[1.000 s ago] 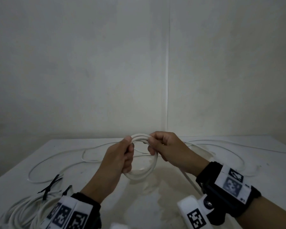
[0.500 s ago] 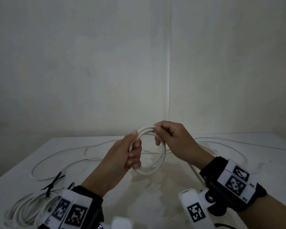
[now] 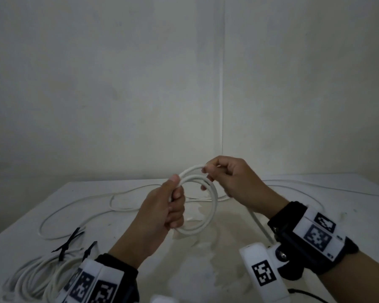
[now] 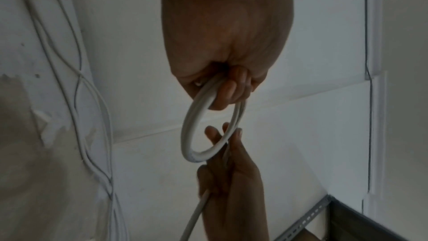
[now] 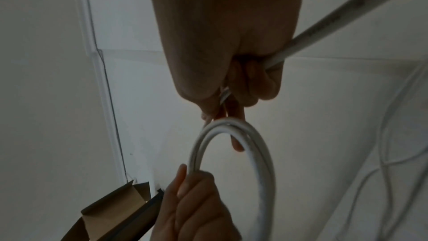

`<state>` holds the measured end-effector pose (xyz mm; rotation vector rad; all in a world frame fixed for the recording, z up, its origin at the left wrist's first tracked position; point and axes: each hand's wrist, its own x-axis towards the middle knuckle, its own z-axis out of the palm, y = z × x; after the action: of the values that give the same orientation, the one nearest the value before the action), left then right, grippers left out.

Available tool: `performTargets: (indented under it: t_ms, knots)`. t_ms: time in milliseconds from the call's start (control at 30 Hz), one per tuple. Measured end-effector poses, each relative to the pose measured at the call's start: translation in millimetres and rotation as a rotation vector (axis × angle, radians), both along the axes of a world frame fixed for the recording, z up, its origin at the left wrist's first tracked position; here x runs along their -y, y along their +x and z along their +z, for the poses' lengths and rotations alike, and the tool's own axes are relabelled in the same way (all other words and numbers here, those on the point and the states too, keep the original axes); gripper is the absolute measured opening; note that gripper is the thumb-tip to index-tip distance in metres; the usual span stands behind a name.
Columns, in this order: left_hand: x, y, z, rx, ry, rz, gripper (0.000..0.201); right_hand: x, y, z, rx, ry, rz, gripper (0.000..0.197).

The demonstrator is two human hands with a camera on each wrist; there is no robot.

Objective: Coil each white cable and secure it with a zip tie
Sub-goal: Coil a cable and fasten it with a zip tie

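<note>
A small coil of white cable (image 3: 212, 206) (image 4: 192, 125) (image 5: 261, 157) hangs in the air above the white table (image 3: 206, 270). My left hand (image 3: 169, 206) (image 4: 229, 87) grips the coil's left side, thumb on top. My right hand (image 3: 225, 178) (image 5: 234, 87) pinches the newest loop at the coil's top, and the cable's free run (image 3: 258, 224) (image 5: 347, 14) passes under that hand toward my right wrist. The rest of the white cable (image 3: 79, 204) trails loose over the table behind.
A coiled white cable bundle (image 3: 35, 274) with black zip ties (image 3: 68, 241) lies at the table's near left. A brown cardboard box (image 5: 115, 208) shows in the right wrist view. Bare walls meet in a corner behind the table.
Both hands have risen with the coil. My right hand has lifted a new loop up over the coil's top, away from the left thumb.
</note>
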<state>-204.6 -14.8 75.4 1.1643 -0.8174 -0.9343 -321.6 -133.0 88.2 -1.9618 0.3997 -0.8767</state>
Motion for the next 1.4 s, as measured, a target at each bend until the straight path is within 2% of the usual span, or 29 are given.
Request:
performTargets:
  t_ms: [67,133,233,367,467,567,667,767,833,900,967,1033,1133,1167,1267,1400]
  knots:
    - [0.2,3.9,0.1,-0.041,-0.027,0.033,0.042,-7.2,-1.8,-6.7,-0.076,0.111,0.124,0.023]
    - [-0.1,5.5,-1.5,-0.020,-0.030,0.040,0.042,-11.5,-3.9,-13.6,-0.120,0.149,0.174,0.023]
    - [-1.8,6.7,-5.6,0.025,-0.010,0.005,0.042,-10.0,-6.8,-11.1,-0.143,0.066,0.137,0.008]
    - [-2.9,10.2,-4.4,0.049,0.030,-0.053,0.042,-2.6,-5.5,-7.3,-0.171,0.008,0.128,0.013]
    - [-2.5,10.3,-5.4,0.073,0.022,0.034,0.042,-5.0,-3.3,-8.9,-0.155,-0.016,0.119,0.012]
    - [-1.0,13.1,-8.1,-0.016,-0.018,0.132,0.041,-2.9,-0.4,-19.7,-0.143,-0.133,0.033,0.023]
    - [-0.1,24.1,-4.4,-0.138,-0.140,0.253,0.040,6.1,0.2,-39.6,-0.150,-0.277,-0.084,0.030]
    - [-2.2,39.7,3.2,-0.198,-0.248,0.384,0.040,20.1,-5.6,-58.5,-0.238,-0.409,-0.208,0.037]
    - [-3.8,48.0,4.7,-0.190,-0.279,0.455,0.039,23.5,-9.2,-65.9,-0.290,-0.694,-0.357,0.039]
    - [-3.4,51.1,3.0,-0.166,-0.283,0.512,0.039,23.9,-7.9,-74.0,-0.291,-0.986,-0.402,0.038]
    - [-0.8,50.7,0.4,-0.142,-0.274,0.544,0.039,18.7,-0.4,-78.8,-0.272,-1.159,-0.377,0.033]
    - [2.3,48.4,-0.9,-0.115,-0.255,0.558,0.039,7.8,7.1,-81.1,-0.284,-1.240,-0.316,0.030]
    - [3.9,44.7,-2.5,-0.070,-0.215,0.576,0.038,-5.8,17.7,-83.5,-0.267,-1.363,-0.216,0.006]
    - [4.3,43.0,-3.8,-0.042,-0.195,0.582,0.038,-9.0,20.0,-81.8,-0.260,-1.370,-0.190,0.007]
    - [5.3,36.2,-9.0,0.049,-0.150,0.602,0.035,-16.4,25.6,-74.6,-0.220,-1.376,-0.139,0.027]
    - [7.6,32.2,-14.3,0.123,-0.151,0.583,0.036,-26.8,33.2,-70.7,-0.221,-1.355,-0.090,0.031]
